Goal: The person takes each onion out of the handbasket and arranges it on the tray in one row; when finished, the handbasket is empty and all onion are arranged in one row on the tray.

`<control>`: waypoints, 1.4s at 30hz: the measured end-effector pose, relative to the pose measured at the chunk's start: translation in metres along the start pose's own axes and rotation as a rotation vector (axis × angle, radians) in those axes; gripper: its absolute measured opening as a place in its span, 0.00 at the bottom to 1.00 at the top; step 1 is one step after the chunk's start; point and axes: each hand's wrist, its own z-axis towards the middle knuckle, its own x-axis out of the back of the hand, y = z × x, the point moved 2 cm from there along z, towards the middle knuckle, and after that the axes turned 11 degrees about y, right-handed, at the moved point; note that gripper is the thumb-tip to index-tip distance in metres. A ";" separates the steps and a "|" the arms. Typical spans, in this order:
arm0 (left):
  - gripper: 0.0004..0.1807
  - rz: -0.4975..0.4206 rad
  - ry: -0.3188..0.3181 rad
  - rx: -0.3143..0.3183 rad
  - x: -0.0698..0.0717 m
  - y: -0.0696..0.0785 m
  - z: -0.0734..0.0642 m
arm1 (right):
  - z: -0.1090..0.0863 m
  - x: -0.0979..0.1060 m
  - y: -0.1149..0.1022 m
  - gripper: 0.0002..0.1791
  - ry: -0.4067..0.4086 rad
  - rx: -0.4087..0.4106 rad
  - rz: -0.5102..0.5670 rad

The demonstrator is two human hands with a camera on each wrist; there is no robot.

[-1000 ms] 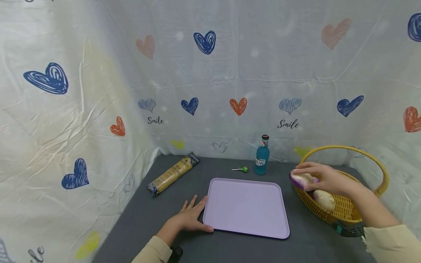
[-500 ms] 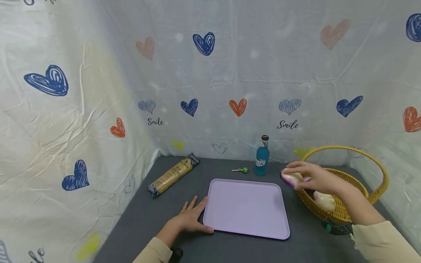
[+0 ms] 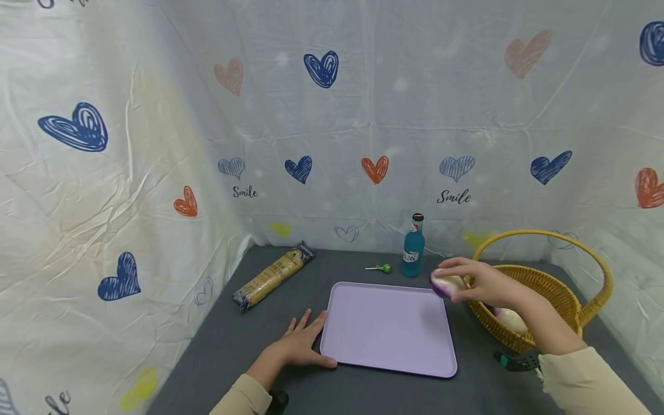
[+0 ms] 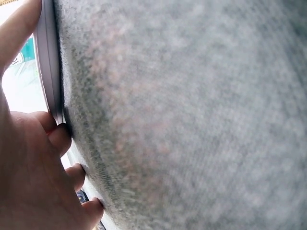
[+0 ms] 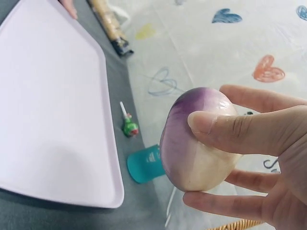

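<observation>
My right hand (image 3: 485, 282) grips a purple-and-white turnip (image 5: 196, 143), thumb on one side and fingers on the other. It holds the turnip in the air over the far right corner of a lilac tray (image 3: 389, 328). At the tray's near left corner, my left hand (image 3: 301, 346) rests with spread fingers, the thumb along the front edge and a finger at the left edge. In the left wrist view, the thumb and fingertips touch the tray's side and the cloth. Another turnip (image 3: 510, 320) lies in the wicker basket (image 3: 552, 288), partly hidden by my right arm.
Behind the tray stands a blue bottle (image 3: 412, 248), with a lollipop (image 3: 384, 268) lying beside it. A long yellow packet (image 3: 274, 275) lies at the back left. The basket's tall handle (image 3: 604, 282) arches up on the right. A heart-printed sheet hangs behind the dark table.
My right hand has carried the turnip left, out from above the basket to the tray's far right corner. The left hand and tray have stayed in place.
</observation>
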 end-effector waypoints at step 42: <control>0.69 -0.002 0.004 0.006 -0.003 -0.005 0.001 | 0.043 -0.046 -0.029 0.31 0.008 0.089 0.011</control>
